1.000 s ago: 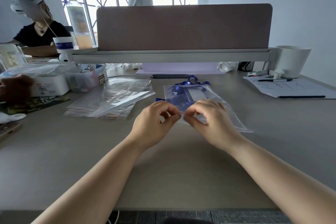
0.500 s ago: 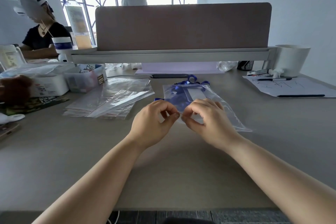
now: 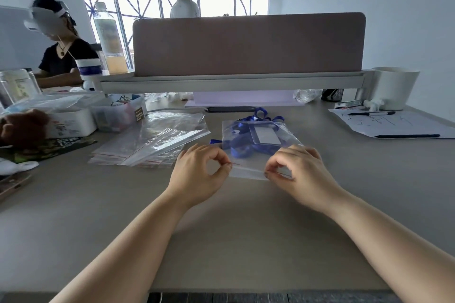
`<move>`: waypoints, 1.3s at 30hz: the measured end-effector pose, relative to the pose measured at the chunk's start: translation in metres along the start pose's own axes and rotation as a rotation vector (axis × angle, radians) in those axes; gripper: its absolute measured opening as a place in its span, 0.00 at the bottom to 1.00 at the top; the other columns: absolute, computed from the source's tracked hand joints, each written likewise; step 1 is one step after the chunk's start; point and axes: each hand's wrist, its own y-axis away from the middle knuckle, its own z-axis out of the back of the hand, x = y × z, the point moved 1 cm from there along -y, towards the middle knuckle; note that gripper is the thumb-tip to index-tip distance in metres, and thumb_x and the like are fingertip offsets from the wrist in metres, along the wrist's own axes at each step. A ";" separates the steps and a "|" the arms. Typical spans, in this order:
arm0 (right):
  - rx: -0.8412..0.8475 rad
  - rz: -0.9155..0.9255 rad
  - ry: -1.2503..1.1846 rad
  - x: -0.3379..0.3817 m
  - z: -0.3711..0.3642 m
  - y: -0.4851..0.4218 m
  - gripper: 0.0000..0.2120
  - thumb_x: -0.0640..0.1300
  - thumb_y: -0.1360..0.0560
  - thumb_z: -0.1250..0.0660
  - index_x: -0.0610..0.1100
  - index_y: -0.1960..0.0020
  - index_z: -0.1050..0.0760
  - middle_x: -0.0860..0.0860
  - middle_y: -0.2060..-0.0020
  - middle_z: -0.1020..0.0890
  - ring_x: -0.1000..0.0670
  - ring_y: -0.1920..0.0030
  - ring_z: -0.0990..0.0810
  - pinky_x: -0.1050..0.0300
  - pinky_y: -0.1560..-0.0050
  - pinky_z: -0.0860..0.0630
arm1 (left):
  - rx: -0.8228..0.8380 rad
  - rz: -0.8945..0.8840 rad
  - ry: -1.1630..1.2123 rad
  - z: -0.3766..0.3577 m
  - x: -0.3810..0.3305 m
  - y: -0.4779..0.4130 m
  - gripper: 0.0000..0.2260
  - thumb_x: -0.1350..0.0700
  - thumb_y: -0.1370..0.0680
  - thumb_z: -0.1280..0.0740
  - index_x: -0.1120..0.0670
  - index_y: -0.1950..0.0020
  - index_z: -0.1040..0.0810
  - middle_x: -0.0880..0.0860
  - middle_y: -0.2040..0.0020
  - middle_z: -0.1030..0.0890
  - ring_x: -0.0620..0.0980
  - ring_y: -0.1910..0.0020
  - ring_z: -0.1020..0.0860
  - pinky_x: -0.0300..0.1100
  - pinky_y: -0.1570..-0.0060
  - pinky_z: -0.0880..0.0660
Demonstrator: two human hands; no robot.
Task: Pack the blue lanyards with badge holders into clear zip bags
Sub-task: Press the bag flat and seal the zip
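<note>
Flanking the pinched zip bag: spare bags, paper.

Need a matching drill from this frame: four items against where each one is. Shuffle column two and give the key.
Column 1
1. left hand
2. spare bag stack
3. badge holder
4. white pot

Column 2
A. far right end of the desk
B. inside the zip bag
C. pinching that bag's near left corner
D. lying flat, left of that bag

Pairs: 1-C, 2-D, 3-B, 4-A
</note>
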 end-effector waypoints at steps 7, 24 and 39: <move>0.023 0.008 -0.006 -0.003 -0.001 -0.002 0.04 0.52 0.28 0.33 0.53 0.58 0.23 0.62 0.62 0.23 0.60 0.56 0.28 0.61 0.47 0.41 | 0.036 -0.087 -0.076 -0.015 -0.011 -0.003 0.05 0.44 0.29 0.31 0.43 0.56 0.22 0.37 0.59 0.22 0.39 0.50 0.27 0.39 0.46 0.38; 0.094 -0.073 0.105 -0.036 0.026 0.022 0.04 0.51 0.28 0.30 0.55 0.60 0.25 0.64 0.63 0.24 0.60 0.56 0.28 0.61 0.49 0.41 | 0.032 0.019 -0.082 -0.007 0.009 -0.003 0.03 0.48 0.27 0.30 0.45 0.59 0.21 0.38 0.62 0.23 0.44 0.53 0.26 0.46 0.44 0.32; 0.082 -0.367 -0.314 -0.056 0.037 0.033 0.04 0.43 0.27 0.31 0.51 0.59 0.24 0.55 0.61 0.20 0.60 0.58 0.24 0.62 0.51 0.31 | 0.038 0.132 0.092 -0.008 0.017 -0.004 0.02 0.52 0.27 0.29 0.45 0.59 0.20 0.42 0.60 0.19 0.41 0.54 0.23 0.39 0.51 0.30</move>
